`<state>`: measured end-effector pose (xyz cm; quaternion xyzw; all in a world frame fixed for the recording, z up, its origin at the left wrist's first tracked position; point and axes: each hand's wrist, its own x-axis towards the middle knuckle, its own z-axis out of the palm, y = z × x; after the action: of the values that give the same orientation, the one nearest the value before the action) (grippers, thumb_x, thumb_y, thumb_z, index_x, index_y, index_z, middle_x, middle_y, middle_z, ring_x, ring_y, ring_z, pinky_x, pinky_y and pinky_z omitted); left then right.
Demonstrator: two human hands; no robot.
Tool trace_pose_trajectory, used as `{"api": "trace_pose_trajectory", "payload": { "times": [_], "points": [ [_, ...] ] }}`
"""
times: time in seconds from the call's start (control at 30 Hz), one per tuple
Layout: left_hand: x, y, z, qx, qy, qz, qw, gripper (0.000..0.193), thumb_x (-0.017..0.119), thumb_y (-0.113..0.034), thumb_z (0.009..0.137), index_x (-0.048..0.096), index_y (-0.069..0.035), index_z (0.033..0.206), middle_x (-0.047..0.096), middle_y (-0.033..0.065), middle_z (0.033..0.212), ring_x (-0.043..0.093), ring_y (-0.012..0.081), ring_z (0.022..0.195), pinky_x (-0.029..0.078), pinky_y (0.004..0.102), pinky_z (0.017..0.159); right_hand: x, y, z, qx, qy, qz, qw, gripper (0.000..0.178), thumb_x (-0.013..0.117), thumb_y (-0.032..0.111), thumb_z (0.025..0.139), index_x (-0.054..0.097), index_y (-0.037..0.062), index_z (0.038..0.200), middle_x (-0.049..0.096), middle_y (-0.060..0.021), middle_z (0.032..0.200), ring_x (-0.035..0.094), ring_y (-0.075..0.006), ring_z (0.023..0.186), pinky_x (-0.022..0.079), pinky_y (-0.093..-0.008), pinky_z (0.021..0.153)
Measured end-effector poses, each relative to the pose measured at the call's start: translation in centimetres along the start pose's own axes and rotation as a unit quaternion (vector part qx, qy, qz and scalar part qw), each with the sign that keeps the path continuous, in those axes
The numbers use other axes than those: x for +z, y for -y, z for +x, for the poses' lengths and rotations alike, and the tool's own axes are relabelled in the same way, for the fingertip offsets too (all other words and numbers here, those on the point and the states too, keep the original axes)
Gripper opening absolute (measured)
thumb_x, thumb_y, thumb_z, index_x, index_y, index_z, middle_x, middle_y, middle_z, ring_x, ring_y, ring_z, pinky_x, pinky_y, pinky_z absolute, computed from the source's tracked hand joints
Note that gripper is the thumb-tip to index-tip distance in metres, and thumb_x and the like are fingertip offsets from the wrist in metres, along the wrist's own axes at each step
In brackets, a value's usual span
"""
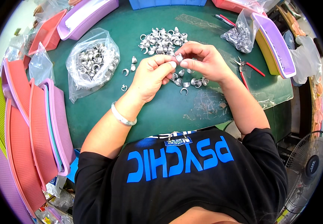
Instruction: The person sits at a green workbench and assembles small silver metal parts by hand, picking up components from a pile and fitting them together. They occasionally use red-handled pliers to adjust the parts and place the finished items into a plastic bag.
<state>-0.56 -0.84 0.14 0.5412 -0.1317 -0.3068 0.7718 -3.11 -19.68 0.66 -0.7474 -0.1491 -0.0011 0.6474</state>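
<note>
In front of me a small silver-coloured ribbed ring is held between the fingertips of both hands. My left hand, a pale bangle on its wrist, pinches at the ring's left side with its fingers curled. My right hand closes its thumb and forefinger on the other side. Just beyond the hands lies a heap of similar rings. Several more loose rings are scattered under and beside my right hand. Left of my left hand lie a few single rings and a small heart-shaped piece.
An open plastic bag of rings lies left on the green table. Right are red-handled pliers, another bag of rings and stacked baskets. Coloured baskets crowd the left edge; a fan stands lower right.
</note>
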Motion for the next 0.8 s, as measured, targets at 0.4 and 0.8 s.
{"api": "trace_pose_trajectory", "payload": {
  "times": [0.4, 0.8],
  "points": [
    [-0.1, 0.2, 0.0, 0.01, 0.026, -0.014, 1.0, 0.011, 0.059, -0.014, 0.083, 0.061, -0.006, 0.091, 0.054, -0.0029, 0.069, 0.045, 0.0039, 0.056, 0.033, 0.0158, 0.047, 0.7, -0.5, -0.2, -0.002, -0.001, 0.085, 0.996, 0.024, 0.066, 0.007, 0.077, 0.06, 0.0003, 0.099, 0.06, -0.0009, 0.086, 0.055, -0.0063, 0.078, 0.046, -0.0207, 0.071],
    [0.2, 1.0, 0.1, 0.105, 0.012, 0.068, 0.992, 0.011, 0.059, -0.009, 0.084, 0.06, -0.004, 0.093, 0.053, -0.0051, 0.07, 0.04, 0.0003, 0.053, 0.029, 0.0151, 0.045, 0.5, -0.3, -0.4, -0.016, 0.023, 0.105, 0.994, 0.026, 0.061, 0.003, 0.079, 0.058, -0.0008, 0.105, 0.059, -0.0047, 0.094, 0.056, -0.0104, 0.086, 0.046, -0.0242, 0.077]
  ]
}}
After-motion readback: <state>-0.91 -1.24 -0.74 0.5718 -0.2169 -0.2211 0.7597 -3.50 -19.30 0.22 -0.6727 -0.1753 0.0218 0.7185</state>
